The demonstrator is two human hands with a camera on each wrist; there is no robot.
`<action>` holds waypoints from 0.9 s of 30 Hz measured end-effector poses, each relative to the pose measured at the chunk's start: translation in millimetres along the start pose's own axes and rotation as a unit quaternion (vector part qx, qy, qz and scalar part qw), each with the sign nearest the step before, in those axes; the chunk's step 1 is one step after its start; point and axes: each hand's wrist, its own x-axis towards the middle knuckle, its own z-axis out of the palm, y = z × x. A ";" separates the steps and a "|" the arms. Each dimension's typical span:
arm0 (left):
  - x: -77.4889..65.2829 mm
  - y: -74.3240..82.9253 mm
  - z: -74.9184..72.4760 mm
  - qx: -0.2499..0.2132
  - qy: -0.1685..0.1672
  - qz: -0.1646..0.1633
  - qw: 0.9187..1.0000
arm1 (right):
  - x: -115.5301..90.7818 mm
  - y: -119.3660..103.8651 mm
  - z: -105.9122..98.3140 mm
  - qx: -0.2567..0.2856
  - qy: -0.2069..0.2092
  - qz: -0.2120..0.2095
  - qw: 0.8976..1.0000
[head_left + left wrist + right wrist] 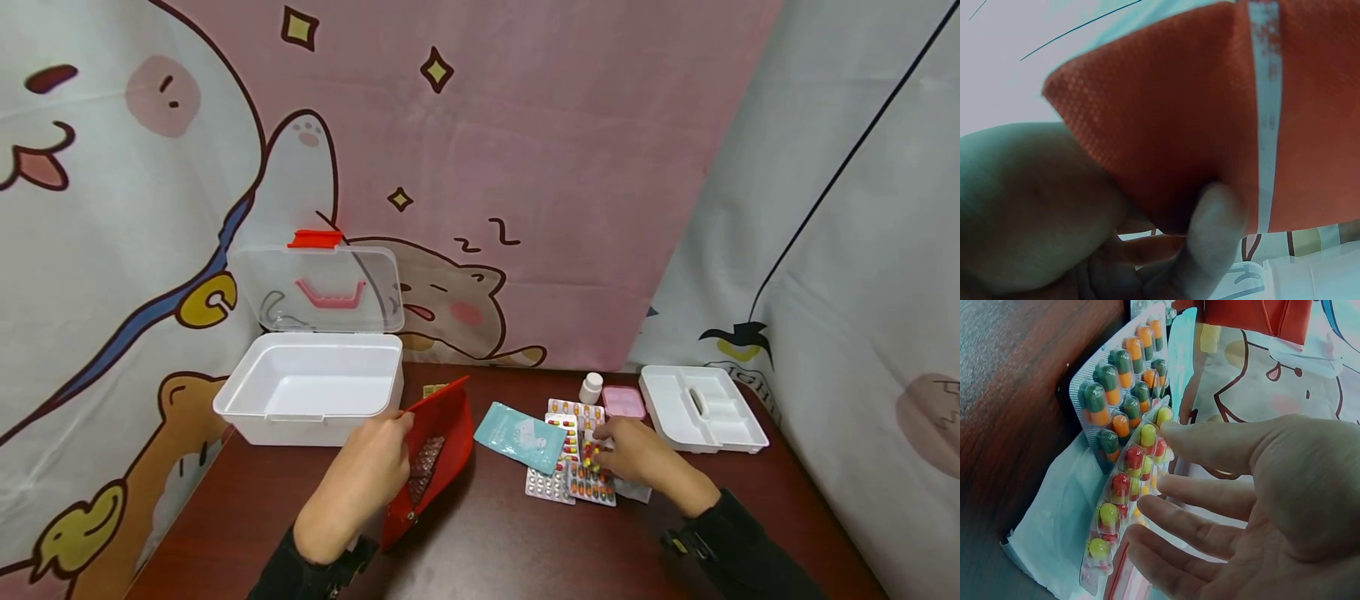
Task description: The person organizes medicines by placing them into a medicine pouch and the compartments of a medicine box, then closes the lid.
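Note:
My left hand (pixel 377 457) pinches the edge of a red pouch (pixel 447 442), whose open mouth shows silvery blister packs (pixel 425 468) inside. Thumb and fingers close over the pouch's fabric corner in the left wrist view, beside a pale stripe. My right hand (pixel 632 450) is at a blister pack of red-and-yellow capsules (pixel 1121 490), its fingers spread and fairly straight, fingertips at the pack's edge. Under and beside that pack lies one with green-and-orange capsules (pixel 1110 378). More blister packs (pixel 551 485) and a light-blue sachet (pixel 517 437) lie to the left of this hand.
A white box (pixel 311 425) with its clear lid (pixel 318 287) raised stands at the back left. Behind the right hand are a white bottle (pixel 591 388) and a pink case (pixel 624 402). A white compartment tray (pixel 701 408) sits at the right edge of the brown table (pixel 480 533).

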 end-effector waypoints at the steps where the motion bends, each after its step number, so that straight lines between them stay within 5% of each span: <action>1: 0.0 0.0 0.1 0.000 -0.002 -0.002 1.000 | -0.3 0.4 0.0 -0.004 -0.001 -0.007 1.000; 14: 0.1 0.1 0.2 0.002 -0.005 -0.006 1.000 | -3.5 -0.6 -7.8 -0.010 -0.058 -0.011 0.998; 27: 0.0 -0.7 0.3 0.006 0.012 0.009 1.000 | 2.7 3.4 -6.5 -0.024 -0.064 -0.040 0.997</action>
